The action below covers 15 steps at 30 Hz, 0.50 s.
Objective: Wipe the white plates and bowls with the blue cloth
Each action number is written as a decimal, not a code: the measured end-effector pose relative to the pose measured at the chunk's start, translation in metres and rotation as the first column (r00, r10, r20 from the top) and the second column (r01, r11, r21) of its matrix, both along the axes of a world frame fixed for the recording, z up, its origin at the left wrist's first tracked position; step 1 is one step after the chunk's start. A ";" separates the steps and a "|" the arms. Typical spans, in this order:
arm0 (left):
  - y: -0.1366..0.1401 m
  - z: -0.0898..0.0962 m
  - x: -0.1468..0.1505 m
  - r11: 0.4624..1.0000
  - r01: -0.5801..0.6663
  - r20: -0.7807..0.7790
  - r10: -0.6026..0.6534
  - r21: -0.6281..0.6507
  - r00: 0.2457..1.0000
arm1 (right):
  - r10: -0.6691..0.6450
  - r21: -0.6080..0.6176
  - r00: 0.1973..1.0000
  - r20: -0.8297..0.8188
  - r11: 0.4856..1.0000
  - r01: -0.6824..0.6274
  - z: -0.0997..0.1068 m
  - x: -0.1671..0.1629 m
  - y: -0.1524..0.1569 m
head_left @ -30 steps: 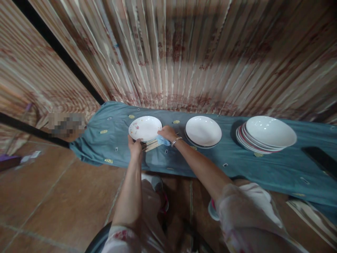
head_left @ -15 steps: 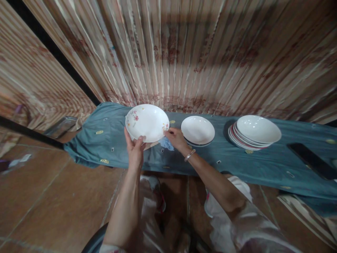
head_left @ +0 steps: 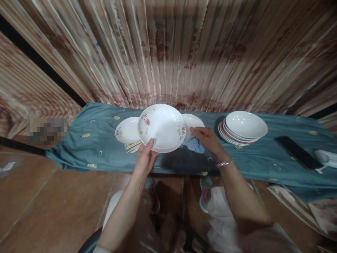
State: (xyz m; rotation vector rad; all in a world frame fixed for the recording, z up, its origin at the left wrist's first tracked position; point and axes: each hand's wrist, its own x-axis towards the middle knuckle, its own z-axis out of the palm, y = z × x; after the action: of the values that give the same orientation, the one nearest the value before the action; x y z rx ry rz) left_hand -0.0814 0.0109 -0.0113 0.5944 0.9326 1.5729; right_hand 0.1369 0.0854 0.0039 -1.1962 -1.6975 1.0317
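Observation:
My left hand (head_left: pixel 147 154) grips a white plate (head_left: pixel 163 130) with pink flowers on its rim, thumb on top and fingers underneath. The plate is raised above the bench and tilted towards me. To its right, my right hand (head_left: pixel 206 138) is closed on a crumpled blue cloth (head_left: pixel 195 144) that hangs below the fingers, apart from the plate's rim. Left of the held plate, a second flowered plate (head_left: pixel 126 130) rests on the bench. Behind the right hand lies another white plate (head_left: pixel 195 121), partly covered by the held one. Wooden chopsticks (head_left: pixel 133 147) show below the held plate.
A stack of white bowls (head_left: pixel 246 126), some red-edged, stands to the right on the teal cloth (head_left: pixel 105 154) covering the bench. Farther right are a dark phone (head_left: pixel 297 151) and a white object (head_left: pixel 329 158). A striped curtain (head_left: pixel 163 52) hangs behind.
The held plate has moved right, uncovering the flowered plate and chopsticks on the bench. My right hand has drawn away from its rim to the right, carrying the blue cloth. The view has shifted slightly.

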 end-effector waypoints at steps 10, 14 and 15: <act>0.013 -0.007 0.024 1.000 0.010 0.015 -0.010 0.011 1.000 | 0.029 0.342 0.996 0.084 0.938 -0.056 -0.001 -0.039 -0.037; 0.017 -0.011 0.025 0.999 -0.022 0.000 0.022 0.040 1.000 | 0.244 0.399 0.910 0.337 0.838 -0.372 -0.013 -0.058 -0.051; 0.017 -0.012 0.024 0.999 -0.031 0.003 0.030 0.040 1.000 | 0.245 0.402 0.898 0.366 0.828 -0.390 -0.016 -0.058 -0.051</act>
State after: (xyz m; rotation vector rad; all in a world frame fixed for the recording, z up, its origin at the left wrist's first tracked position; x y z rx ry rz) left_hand -0.0572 0.0274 -0.0230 0.6095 0.9140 1.6225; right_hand 0.0789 0.0341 -0.0118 -0.7861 -2.2886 0.5776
